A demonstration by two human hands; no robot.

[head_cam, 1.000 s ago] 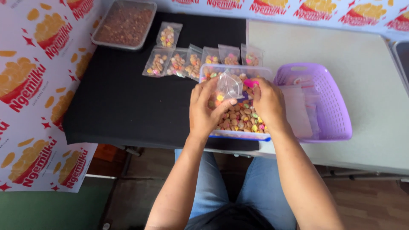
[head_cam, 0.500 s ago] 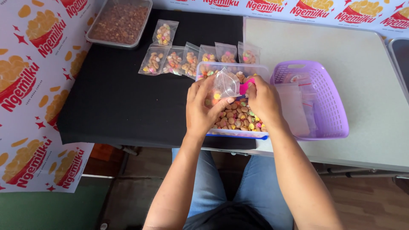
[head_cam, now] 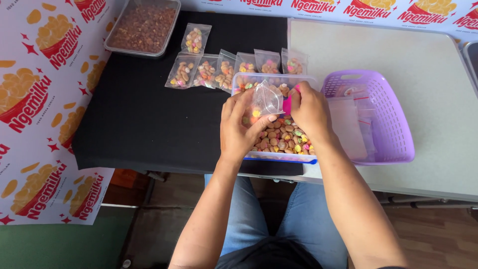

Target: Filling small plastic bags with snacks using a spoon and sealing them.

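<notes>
Clear plastic formed the small zip bag [head_cam: 268, 98] that both hands pinched over the snack tub [head_cam: 277, 79], a clear rectangular container with a blue rim, filled with brown and coloured candy-coated pieces. Both forearms reached forward from the person's lap, over blue jeans, and converged above the tub. The left hand [head_cam: 241, 127] curled with its thumb pressed against the bag's lower edge and its fingers wrapped behind the bag, closed on the plastic. The right hand [head_cam: 309, 110] was bent at the wrist, its fingertips gathered at the bag's right side, where a pink scoop-like piece [head_cam: 287, 103] showed between the hand and the bag; whether the right hand gripped that piece or only the bag's edge could not be told. The bag was held open-mouthed and tilted, just above the tub's contents.

Behind the tub, a row of filled zip bags [head_cam: 224, 72] lay on the black cloth [head_cam: 139, 114] covering the counter, with one more filled bag [head_cam: 194, 39] beyond that row. Farther beyond the tub to its left sat a metal tray of brown granules [head_cam: 144, 27]. Just right of the tub stood a purple plastic basket [head_cam: 393, 129] holding empty zip bags.
</notes>
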